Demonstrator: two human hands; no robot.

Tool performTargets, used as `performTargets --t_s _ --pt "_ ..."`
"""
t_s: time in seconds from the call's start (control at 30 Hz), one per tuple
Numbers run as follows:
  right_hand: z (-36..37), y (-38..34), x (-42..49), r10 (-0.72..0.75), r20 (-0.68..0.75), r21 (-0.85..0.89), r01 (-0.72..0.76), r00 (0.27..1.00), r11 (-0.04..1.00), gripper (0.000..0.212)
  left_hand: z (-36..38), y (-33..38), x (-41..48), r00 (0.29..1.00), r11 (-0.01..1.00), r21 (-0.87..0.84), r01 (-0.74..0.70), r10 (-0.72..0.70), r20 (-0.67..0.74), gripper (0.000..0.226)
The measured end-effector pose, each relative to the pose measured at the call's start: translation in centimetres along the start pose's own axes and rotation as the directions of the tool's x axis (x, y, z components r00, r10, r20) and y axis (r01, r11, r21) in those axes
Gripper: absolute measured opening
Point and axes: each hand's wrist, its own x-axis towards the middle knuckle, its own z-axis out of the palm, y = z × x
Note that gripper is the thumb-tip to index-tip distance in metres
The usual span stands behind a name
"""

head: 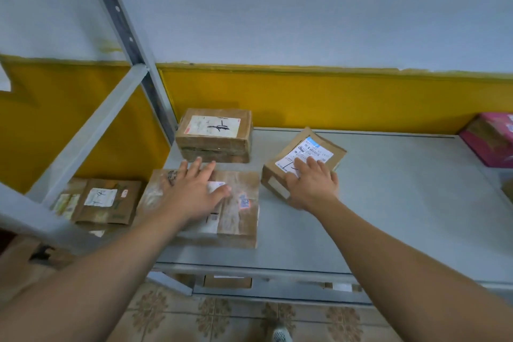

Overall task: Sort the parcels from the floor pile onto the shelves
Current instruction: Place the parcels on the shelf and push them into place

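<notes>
Three brown cardboard parcels lie on the grey metal shelf [388, 203]. My left hand [194, 189] rests flat with straight fingers on a wide flat parcel [238, 216] near the shelf's front left. My right hand [312, 183] lies over the near corner of a smaller tilted parcel [316, 147] with a white label, fingers spread on its top and thumb down its near side. Behind the flat parcel, a taller box [213, 134] with a marked white label stands against the yellow wall.
A grey slotted upright [122, 25] and a slanted brace [91, 130] frame the shelf's left end. Beyond it lies another brown parcel [102, 200]. A pink box [491, 139] sits at the far right. Lower shelves hold more parcels [227, 282] above a patterned tiled floor.
</notes>
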Motion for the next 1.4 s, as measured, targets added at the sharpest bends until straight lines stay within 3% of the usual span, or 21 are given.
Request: performTargets --t_s 0.07,0.13,0.2,0.37,0.57,0.67,0.8,0.9,1.03,1.4 --pt "-1.2 1.6 1.4 -0.123 -0.015 -0.026 0.122 0.992 0.992 0.057 0.2 0.0 0.6 1.0 1.0 0.025 0.009 -0.009 0.001 0.079" --pt "-1.5 3.6 2.1 -0.242 0.058 -0.112 0.247 0.968 0.962 0.057 0.7 -0.2 0.9 1.0 1.0 0.027 0.009 -0.009 -0.005 0.077" --pt "-1.0 4.4 2.8 -0.261 0.121 -0.166 0.279 0.958 0.946 0.058 1.0 -0.2 0.9 1.0 1.0 0.01 0.015 -0.015 -0.004 0.076" --pt "-0.4 0.7 5.2 -0.096 0.001 -0.182 0.095 0.995 0.979 0.071 1.2 -0.3 0.9 1.0 1.0 0.018 0.019 -0.018 -0.018 0.079" --pt "-0.4 1.9 6.1 -0.227 0.08 -0.18 0.238 0.971 0.954 0.085 1.2 -0.4 0.8 1.0 1.0 0.023 0.008 -0.008 -0.022 0.078" --pt "0.2 1.0 7.4 -0.16 0.05 -0.213 0.167 0.986 0.963 0.073 1.4 -0.4 0.9 1.0 1.0 0.023 0.009 -0.008 -0.03 0.077" --pt "0.1 -1.0 8.9 -0.097 -0.025 -0.2 0.09 0.995 0.976 0.075 1.4 -0.4 0.9 0.999 1.0 0.009 0.008 -0.008 -0.046 0.077" --pt "0.0 -1.8 9.6 -0.083 -0.03 -0.201 0.076 0.996 0.977 0.075 1.5 -0.4 0.9 0.999 1.0 0.013 0.009 -0.009 -0.047 0.08" --pt "0.5 -2.5 10.0 -0.043 -0.04 -0.177 0.036 0.998 0.984 0.074 1.6 -0.5 0.9 0.998 1.0 0.001 0.005 -0.005 -0.061 0.099" --pt "0.1 -2.4 9.8 -0.004 -0.029 -0.159 0.0 1.0 0.987 0.074 1.6 -0.6 0.8 0.999 1.0 0.007 0.008 -0.008 -0.052 0.1"
